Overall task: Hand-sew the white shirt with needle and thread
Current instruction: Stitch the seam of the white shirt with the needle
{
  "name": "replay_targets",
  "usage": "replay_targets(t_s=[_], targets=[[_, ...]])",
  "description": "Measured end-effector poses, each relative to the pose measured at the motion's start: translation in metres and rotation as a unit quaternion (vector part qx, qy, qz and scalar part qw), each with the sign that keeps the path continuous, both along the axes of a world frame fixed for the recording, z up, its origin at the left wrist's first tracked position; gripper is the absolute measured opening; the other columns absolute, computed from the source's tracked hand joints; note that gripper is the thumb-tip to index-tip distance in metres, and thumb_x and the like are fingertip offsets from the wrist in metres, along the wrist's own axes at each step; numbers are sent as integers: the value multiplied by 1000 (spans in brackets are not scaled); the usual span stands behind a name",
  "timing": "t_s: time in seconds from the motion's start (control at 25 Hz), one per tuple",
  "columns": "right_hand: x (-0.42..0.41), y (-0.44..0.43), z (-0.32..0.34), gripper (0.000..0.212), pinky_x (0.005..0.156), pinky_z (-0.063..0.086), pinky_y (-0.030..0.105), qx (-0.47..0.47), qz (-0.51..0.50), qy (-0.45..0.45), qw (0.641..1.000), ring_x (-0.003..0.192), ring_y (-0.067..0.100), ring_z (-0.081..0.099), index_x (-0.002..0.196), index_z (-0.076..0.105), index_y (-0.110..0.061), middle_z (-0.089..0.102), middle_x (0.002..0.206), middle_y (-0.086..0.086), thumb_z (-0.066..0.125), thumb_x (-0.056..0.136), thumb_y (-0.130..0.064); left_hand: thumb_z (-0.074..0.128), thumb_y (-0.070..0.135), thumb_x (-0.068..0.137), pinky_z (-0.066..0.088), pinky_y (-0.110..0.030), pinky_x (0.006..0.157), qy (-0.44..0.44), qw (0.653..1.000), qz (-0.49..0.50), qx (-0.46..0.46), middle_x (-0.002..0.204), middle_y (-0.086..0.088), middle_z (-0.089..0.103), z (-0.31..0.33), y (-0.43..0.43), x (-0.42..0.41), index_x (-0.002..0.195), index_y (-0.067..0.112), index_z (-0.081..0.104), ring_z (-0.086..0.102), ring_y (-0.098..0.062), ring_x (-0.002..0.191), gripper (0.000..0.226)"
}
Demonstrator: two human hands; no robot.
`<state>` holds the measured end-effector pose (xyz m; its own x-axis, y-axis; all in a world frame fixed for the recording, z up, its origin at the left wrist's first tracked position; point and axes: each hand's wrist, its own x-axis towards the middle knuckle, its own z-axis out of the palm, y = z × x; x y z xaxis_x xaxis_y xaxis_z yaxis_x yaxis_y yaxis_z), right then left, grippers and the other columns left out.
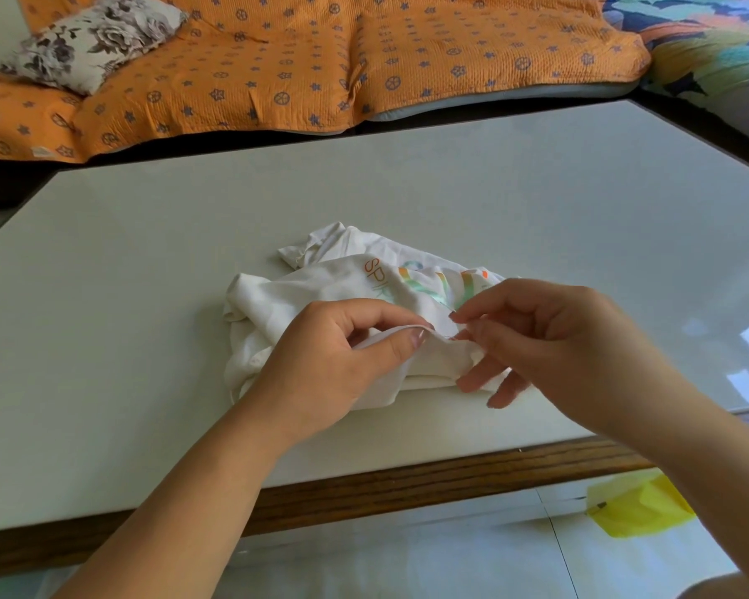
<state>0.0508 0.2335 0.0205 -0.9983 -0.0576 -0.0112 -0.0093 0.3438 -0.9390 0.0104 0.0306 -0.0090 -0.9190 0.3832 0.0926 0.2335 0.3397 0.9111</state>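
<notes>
— Where did we find the white shirt (321, 291)?
— Crumpled on the table (148, 296), somewhat nearer its wooden front edge (407, 482) than its far side, with coloured print facing up.
— And the hands?
— Both were over the table's near half. We saw the left hand (334, 365) pinching a raised fold of the shirt between thumb and forefinger. The right hand (550, 339) sat just beside it, forefinger and thumb curled toward that same fold and the lower fingers spread by the cloth. We could not tell whether it gripped anything.
— The tabletop?
— Pale, smooth and glossy, and we noticed bright reflections toward its right end.
— Beyond the table?
— A low sofa under an orange cover (277, 71) ran along its far side. We saw a flowered cushion (96, 41) past the far left corner and a many-coloured blanket (710, 45) past the far right.
— Below it?
— Shiny pale floor tiles (407, 546) before the front edge, and a crumpled yellow thing (636, 508) lying on them toward the right
</notes>
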Motion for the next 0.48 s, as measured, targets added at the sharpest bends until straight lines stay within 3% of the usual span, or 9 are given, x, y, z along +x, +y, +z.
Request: replay_targets(t_s=[0.12, 0.28, 0.48], targets=[[1, 0, -1, 27, 66, 60, 30, 20, 11, 3, 1000, 70, 15, 74, 90, 74, -26, 75, 72, 1, 57, 92, -4, 71, 44, 82, 54, -47, 88, -6, 1000, 2, 16, 90, -2, 76, 1, 1, -1, 92, 41, 76, 66, -33, 92, 12], [3, -1, 2, 26, 64, 56, 17, 18, 24, 2, 1000, 68, 8, 73, 88, 75, -23, 75, 69, -3, 58, 89, -3, 66, 42, 78, 54, -27, 84, -11, 999, 1, 41, 87, 7, 76, 3, 2, -1, 87, 32, 77, 69, -19, 89, 17], [4, 0, 5, 25, 65, 56, 16, 12, 31, -3, 999, 67, 9, 73, 83, 74, -22, 75, 70, -1, 58, 88, -2, 69, 36, 83, 53, -25, 84, -24, 999, 0, 48, 88, 7, 76, 3, 0, -1, 88, 29, 77, 69, -16, 90, 12]])
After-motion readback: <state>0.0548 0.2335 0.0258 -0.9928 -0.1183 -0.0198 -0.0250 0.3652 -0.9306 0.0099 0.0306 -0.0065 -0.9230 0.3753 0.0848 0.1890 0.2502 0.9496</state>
